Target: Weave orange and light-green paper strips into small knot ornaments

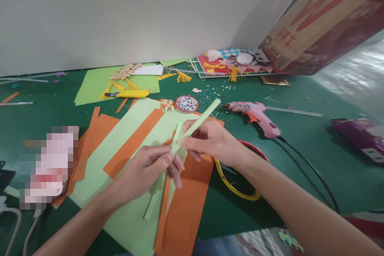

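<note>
Light green paper strips (201, 119) cross between my two hands. My left hand (156, 165) pinches the strips from the left, with a lower end hanging down past its fingers. On the other side, my right hand (211, 138) is closed on the upper strip, which sticks out up and to the right. The exact fold where the strips meet is partly covered by my fingers. Beneath the hands lie a light green paper sheet (120, 208), a wide orange paper piece (192, 204) and an orange strip (135, 142).
A pink glue gun (255, 116) with a black cord lies right. Near it are a yellow-and-red ring (231, 186), a small round dish (187, 104) and a yellow cutter (132, 93) with its blade out. A paper bag (324, 28) stands back right; a phone (51, 168) lies left.
</note>
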The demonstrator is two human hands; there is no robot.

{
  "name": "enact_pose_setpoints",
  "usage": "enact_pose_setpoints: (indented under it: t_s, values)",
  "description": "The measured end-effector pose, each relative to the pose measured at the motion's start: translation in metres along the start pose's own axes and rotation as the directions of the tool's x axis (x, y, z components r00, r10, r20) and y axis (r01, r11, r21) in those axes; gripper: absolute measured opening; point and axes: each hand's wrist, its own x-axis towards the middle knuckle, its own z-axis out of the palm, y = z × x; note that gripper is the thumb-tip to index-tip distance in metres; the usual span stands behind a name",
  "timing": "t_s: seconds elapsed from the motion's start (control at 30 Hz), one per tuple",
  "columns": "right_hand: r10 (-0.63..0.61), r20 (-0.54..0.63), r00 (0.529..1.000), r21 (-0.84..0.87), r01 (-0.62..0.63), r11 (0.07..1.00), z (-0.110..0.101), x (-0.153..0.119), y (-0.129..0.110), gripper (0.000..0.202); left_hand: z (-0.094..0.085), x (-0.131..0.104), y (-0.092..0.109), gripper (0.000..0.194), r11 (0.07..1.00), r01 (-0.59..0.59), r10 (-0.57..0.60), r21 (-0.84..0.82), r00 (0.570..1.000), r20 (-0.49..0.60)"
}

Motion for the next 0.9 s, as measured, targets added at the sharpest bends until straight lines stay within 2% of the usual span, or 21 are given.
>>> enact_pose_setpoints:
  t_s: [0.13,0.33,0.67,0.8,0.9]
  values:
    - [-0.015,-0.041,0.999,0.005,0.016,1.0,-0.0028,-0.0006,-0.0031,0.031,-0.0005,-0.0003,-0.0002,0.029,1.0,-0.015,0.015,-0.006,1.0,0.002]
    - [0.009,0.104,0.995,0.015,-0.011,1.0,0.0042,0.0022,-0.0016,0.033,0.0003,0.0002,-0.0005,0.029,1.0,-0.019,0.019,-0.021,1.0,-0.002]
    - [-0.016,-0.032,0.999,-0.007,0.015,1.0,-0.0031,-0.0001,-0.0023,0.031,-0.0003,0.0003,0.0014,0.029,1.0,-0.024,0.024,-0.009,1.0,0.001]
    - [0.0,0.029,1.0,0.033,-0.001,0.999,0.0013,0.002,-0.0022,0.03,-0.0003,-0.0006,0.0015,0.029,1.0,-0.017,0.017,0.002,1.0,-0.011]
    - [0.004,0.056,0.998,-0.007,-0.004,1.0,0.0021,0.002,-0.001,0.032,0.0003,-0.0004,0.002,0.028,1.0,-0.011,0.011,-0.007,1.0,-0.007]
